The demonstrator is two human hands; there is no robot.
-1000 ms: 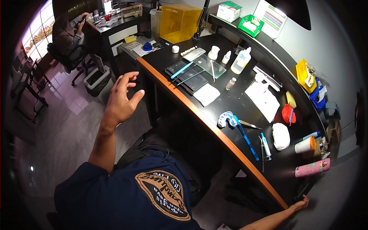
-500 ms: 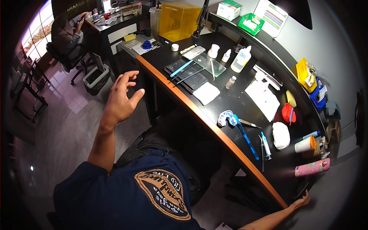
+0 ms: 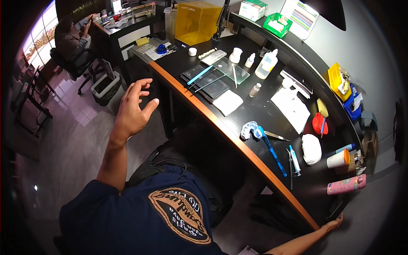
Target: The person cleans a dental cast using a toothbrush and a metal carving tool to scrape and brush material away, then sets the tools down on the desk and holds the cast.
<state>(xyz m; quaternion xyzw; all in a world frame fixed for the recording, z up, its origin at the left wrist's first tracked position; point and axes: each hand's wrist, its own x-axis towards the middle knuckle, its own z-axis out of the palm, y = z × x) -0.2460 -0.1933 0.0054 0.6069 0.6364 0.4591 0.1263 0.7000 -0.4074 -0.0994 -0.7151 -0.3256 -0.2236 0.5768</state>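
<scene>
My left hand (image 3: 136, 108) is raised in the air to the left of the desk, holding nothing, its fingers loosely curved and apart from the thumb. Far to the lower right, my right hand (image 3: 334, 222) is at the desk's end, with its fingers on the edge of a black flat object (image 3: 337, 208) that looks like a phone. Closest to that hand on the desk lies a pink patterned bottle (image 3: 346, 185). A dental cast (image 3: 250, 130) with blue material sits near the wooden edge, beside a blue-handled tool (image 3: 275, 157) and a syringe (image 3: 295, 160).
The black desk (image 3: 255, 112) has a wooden front edge (image 3: 199, 108). On it are a squeeze bottle (image 3: 267, 64), a glass slab (image 3: 240, 75), a red bowl (image 3: 319, 123) and a white cup (image 3: 338, 160). A bin (image 3: 106, 87) stands left; another person (image 3: 72, 36) sits beyond.
My right hand has closed in on the black flat object, which now shows larger and tilted up. My left hand has hardly moved.
</scene>
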